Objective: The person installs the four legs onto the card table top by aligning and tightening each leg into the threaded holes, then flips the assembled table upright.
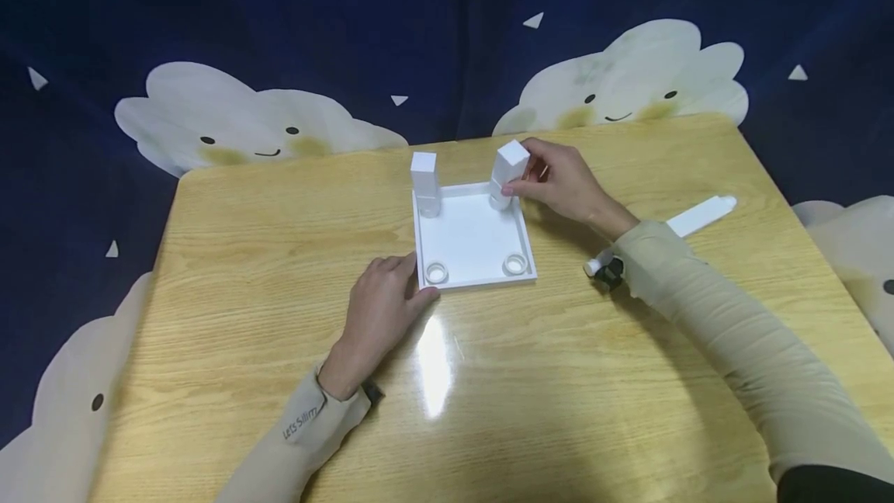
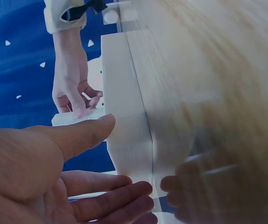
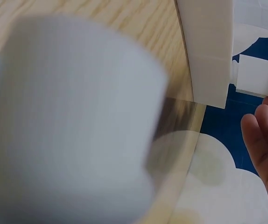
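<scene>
A white square tray-like panel (image 1: 475, 235) with a raised rim lies on the table. Ring sockets sit in its near left (image 1: 436, 272) and near right (image 1: 515, 264) corners. One white square leg (image 1: 424, 173) stands upright in the far left corner. At the far right corner, my right hand (image 1: 562, 177) holds a second white leg (image 1: 512, 161) between thumb and fingers; this leg leans slightly right. My left hand (image 1: 377, 305) grips the panel's near left corner, thumb (image 2: 89, 133) on one side and fingers on the other.
A loose white leg (image 1: 701, 216) lies right of the panel, partly under the right sleeve (image 1: 726, 348). A white rounded end (image 1: 597, 263) shows left of that sleeve; whether it belongs to the same piece, I cannot tell. A dark cloud-printed curtain (image 1: 447, 37) hangs behind the wooden table (image 1: 279, 231).
</scene>
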`<state>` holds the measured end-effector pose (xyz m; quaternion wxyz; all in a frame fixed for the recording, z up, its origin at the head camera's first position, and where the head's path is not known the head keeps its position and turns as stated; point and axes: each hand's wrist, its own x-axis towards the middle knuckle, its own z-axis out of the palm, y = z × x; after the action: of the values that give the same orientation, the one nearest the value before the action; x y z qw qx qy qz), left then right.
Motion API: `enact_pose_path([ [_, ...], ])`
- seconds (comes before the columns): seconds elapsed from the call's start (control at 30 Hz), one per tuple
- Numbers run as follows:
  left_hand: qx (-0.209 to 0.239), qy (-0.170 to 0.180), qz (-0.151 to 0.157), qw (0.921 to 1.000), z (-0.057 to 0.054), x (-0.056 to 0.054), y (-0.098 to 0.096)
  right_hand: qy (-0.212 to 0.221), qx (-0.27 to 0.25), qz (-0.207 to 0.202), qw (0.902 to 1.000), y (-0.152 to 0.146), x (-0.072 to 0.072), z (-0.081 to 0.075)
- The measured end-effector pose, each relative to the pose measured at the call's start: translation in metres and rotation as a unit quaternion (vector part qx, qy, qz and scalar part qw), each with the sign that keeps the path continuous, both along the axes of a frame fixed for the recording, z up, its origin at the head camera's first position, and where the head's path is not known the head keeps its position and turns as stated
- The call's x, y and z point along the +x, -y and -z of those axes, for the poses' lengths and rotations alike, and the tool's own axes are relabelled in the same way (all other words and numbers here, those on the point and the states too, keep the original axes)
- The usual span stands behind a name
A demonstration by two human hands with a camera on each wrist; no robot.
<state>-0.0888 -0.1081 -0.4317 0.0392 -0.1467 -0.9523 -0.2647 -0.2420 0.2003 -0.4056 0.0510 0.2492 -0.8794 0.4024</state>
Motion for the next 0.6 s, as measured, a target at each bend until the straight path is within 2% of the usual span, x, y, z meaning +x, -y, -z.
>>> enact_pose_path([
  [0.6,-0.003,-0.009,0.000,1.0000,0.0003,0.0013,-0.0002,0.021,-0.016,0.008,0.9996,-0.0047,0.0044,0.0008],
])
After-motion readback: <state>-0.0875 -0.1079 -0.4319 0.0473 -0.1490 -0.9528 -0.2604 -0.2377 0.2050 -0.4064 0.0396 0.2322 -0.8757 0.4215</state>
